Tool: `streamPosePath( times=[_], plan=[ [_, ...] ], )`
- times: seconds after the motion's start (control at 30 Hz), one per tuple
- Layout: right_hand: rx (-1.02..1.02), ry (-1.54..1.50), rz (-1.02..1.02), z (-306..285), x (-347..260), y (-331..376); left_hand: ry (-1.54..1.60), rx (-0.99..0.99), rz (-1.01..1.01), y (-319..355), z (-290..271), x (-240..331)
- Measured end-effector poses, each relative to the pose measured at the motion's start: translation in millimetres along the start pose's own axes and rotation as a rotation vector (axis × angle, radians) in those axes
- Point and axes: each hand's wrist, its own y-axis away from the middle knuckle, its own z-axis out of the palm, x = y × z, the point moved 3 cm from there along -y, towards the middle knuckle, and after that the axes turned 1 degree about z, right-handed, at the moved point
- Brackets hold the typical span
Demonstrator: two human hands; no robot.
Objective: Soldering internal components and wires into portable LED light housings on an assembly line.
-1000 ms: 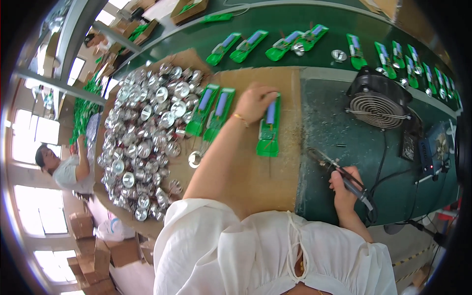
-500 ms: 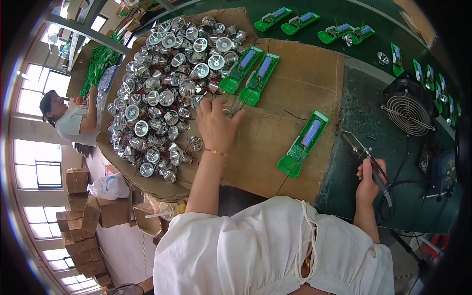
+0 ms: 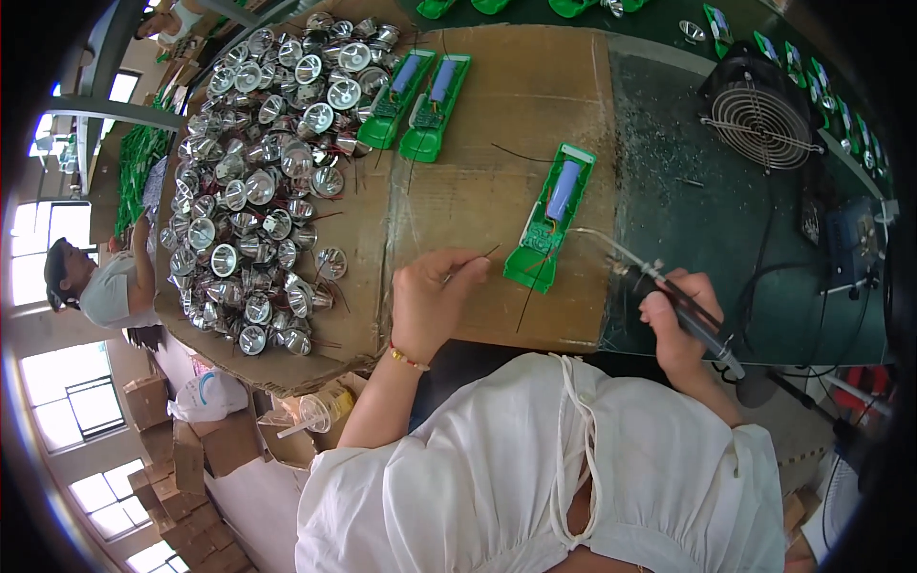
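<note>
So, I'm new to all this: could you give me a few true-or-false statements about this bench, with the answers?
1. The left hand is left of the nearest green casing. True.
2. The nearest casing is empty. False: it holds a blue cylinder.
3. Nobody is holding a tool. False: the right hand grips a soldering iron.
4. Two more green casings lie beside a heap of silver reflectors. True.
5. Those reflectors are at the picture's right. False: they are on the left; a grilled fan stands at the right.
</note>
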Motion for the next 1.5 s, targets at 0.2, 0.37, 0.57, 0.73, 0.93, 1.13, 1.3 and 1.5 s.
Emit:
streamPosePath(
  times=[0.2, 0.37, 0.57, 0.73, 0.93, 1.13, 1.3, 1.5],
  plan=[
    [-0.076, 0.123, -0.104, 23.4, -8.0, 2.0, 0.018, -0.022, 0.185, -0.9, 29.5, 10.6],
    [-0.050, 0.152, -0.110, 26.0, -8.3, 4.3, 0.045, -0.051, 0.191, -4.7, 41.2, 9.3],
    [-0.055, 0.117, -0.059, 29.3, -9.8, 2.6, 0.041, -0.010, 0.136, -5.6, 41.1, 8.3],
    [-0.086, 0.141, -0.025, 27.9, -17.5, -0.6, 0.002, 0.000, 0.182, -8.7, 43.0, 11.1],
    [0.002, 0.103, 0.085, 23.1, -13.6, 5.6, 0.017, -0.014, 0.162, -8.4, 42.6, 13.3],
    [-0.012, 0.128, 0.066, 25.0, -10.6, 6.1, 0.030, -0.014, 0.156, -7.9, 43.3, 11.2],
    [-0.049, 0.129, 0.047, 25.6, -7.6, 6.0, 0.015, -0.004, 0.177, -7.8, 43.4, 12.2],
    [0.036, 0.102, 0.083, 27.4, -5.9, 8.3, 0.016, -0.005, 0.174, -8.9, 44.2, 12.2]
  ],
)
